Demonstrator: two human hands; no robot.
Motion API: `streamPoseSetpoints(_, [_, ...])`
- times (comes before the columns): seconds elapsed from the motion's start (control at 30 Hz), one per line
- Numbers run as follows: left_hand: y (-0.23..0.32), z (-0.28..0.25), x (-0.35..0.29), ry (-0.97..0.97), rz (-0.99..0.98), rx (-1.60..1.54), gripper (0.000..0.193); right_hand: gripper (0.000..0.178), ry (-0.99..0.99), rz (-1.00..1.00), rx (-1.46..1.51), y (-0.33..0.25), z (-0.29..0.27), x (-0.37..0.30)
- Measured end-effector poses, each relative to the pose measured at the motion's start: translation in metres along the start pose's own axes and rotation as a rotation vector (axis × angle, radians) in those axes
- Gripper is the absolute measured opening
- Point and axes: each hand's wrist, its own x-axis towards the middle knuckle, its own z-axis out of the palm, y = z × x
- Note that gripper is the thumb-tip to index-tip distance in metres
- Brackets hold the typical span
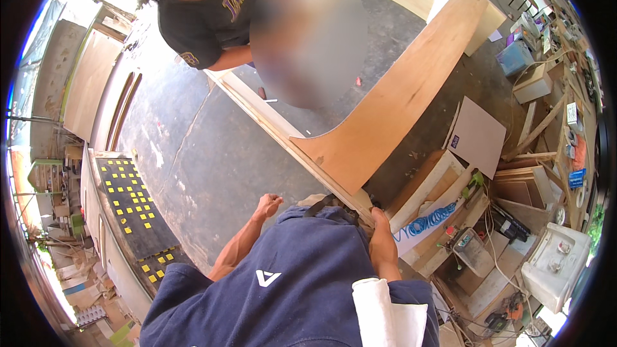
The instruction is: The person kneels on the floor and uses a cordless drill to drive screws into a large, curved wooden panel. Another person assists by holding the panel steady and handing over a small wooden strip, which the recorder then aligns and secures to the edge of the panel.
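A large wooden frame reaches from my waist toward the far side, with a curved-cut plywood panel along its right side. My right hand is closed on the near end of this frame, at its corner by my hip; its fingers are partly hidden. To the left, my left hand is curled into a fist above the floor, apart from the frame. Whatever it may hold cannot be made out. Across the frame, a co-worker in a black shirt leans over its far left part; a blurred patch hides that person's hands.
A black mat with yellow squares lies at left beside leaning boards. At right are a coiled blue hose, a white panel, a dirty white container, cables and wood offcuts. A small red object lies inside the frame.
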Motion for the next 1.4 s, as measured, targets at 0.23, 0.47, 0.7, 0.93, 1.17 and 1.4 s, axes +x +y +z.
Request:
streamPoseSetpoints(0.23, [-0.002,-0.003,-0.005,0.005,-0.002,0.001,0.037,0.059,-0.022,-0.029,-0.109,-0.022,0.021,-0.020])
streamPoseSetpoints(0.47, [-0.011,0.006,-0.005,0.014,-0.008,0.020,0.037,0.059,-0.023,0.014,-0.222,-0.033,0.025,-0.029])
streamPoseSetpoints(0.7, [-0.013,0.007,-0.010,0.022,-0.023,-0.048,0.036,0.058,0.027,0.040,-0.228,-0.039,0.030,-0.036])
streamPoseSetpoints(0.93, [-0.020,0.013,-0.012,0.013,-0.037,-0.071,0.036,0.058,0.134,0.091,-0.174,-0.048,0.035,-0.038])
streamPoseSetpoints(1.17, [-0.034,0.029,-0.006,0.011,-0.048,-0.078,0.037,0.066,0.121,0.076,-0.530,-0.026,0.022,-0.022])
streamPoseSetpoints(1.4, [-0.043,0.030,-0.018,0.070,-0.062,-0.118,0.036,0.058,-0.066,0.021,-0.697,-0.018,0.014,-0.007])
